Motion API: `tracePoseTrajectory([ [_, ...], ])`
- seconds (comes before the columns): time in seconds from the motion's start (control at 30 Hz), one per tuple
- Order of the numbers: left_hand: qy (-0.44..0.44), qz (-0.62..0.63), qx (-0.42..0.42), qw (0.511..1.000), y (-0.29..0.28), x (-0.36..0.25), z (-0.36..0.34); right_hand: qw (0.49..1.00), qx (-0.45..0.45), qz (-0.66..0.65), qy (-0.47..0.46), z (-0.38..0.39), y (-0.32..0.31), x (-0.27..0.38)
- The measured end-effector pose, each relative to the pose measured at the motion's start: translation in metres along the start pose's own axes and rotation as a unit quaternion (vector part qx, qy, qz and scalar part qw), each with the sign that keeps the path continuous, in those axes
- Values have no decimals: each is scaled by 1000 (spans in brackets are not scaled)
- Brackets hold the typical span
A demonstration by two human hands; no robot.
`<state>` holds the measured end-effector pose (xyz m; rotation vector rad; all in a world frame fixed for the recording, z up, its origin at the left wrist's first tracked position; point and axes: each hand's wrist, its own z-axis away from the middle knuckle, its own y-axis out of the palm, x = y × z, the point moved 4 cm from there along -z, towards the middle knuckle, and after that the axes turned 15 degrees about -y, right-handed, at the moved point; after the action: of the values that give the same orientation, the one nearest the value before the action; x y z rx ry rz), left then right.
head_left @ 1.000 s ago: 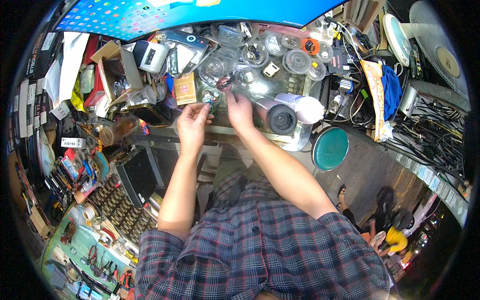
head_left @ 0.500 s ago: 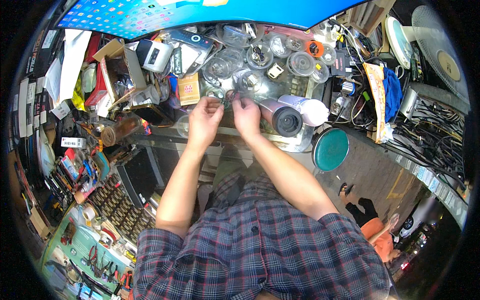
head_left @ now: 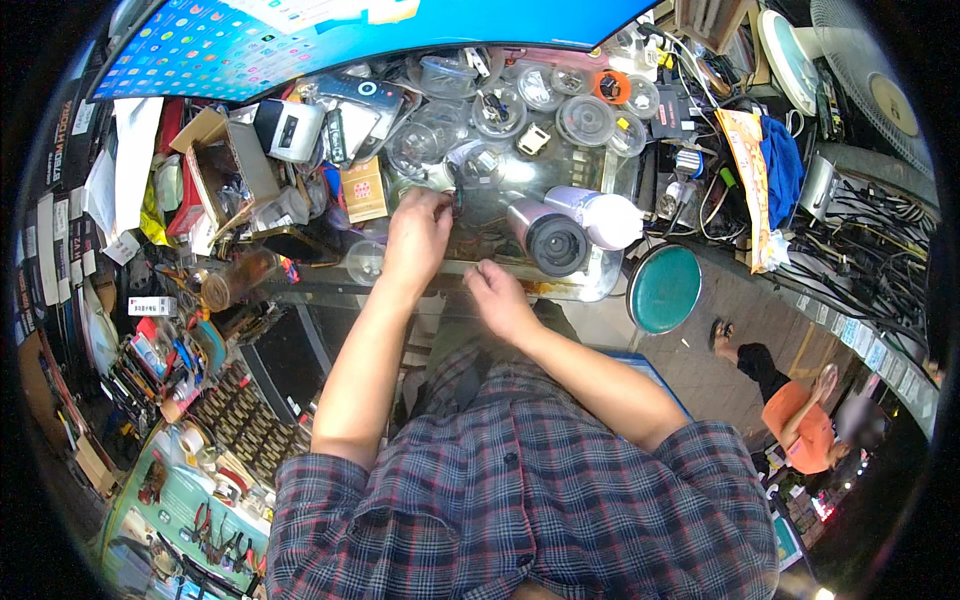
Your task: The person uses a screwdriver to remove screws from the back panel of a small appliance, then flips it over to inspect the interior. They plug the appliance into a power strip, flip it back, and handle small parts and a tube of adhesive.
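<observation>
Head view: at frame centre, the left hand (head_left: 418, 235) seems pinched on a small dark part (head_left: 457, 200) above the glass counter (head_left: 560, 290); the right hand (head_left: 497, 297), loosely curled and apparently empty, sits lower. Best keep that pinch steady over the counter.

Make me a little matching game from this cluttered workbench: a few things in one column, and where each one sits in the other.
Things:
1. left hand
2. right hand
3. teal stool
4. orange lid

Places:
A. on the floor, right of the counter
B. far back on the counter, near the blue canopy
C. at the counter's near edge
D. reaching further in, among the clear containers

Pairs: 1-D, 2-C, 3-A, 4-B
</observation>
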<state>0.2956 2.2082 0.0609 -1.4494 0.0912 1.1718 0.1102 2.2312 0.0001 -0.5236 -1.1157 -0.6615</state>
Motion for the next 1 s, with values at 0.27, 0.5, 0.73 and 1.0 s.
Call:
tracePoseTrajectory([
  [0.27,-111,42,57,991,-22,-2,33,981,10,-172,85,15,-8,18],
  [0.5,-287,278,261,879,-12,18,64,991,4,-136,2,-13,1,34],
  [0.73,-253,227,223,914,-23,26,46,980,-3,-198,-8,-23,1,28],
  [1.0,-33,44,-33,998,-25,-5,32,962,13,-236,133,36,-22,-17],
])
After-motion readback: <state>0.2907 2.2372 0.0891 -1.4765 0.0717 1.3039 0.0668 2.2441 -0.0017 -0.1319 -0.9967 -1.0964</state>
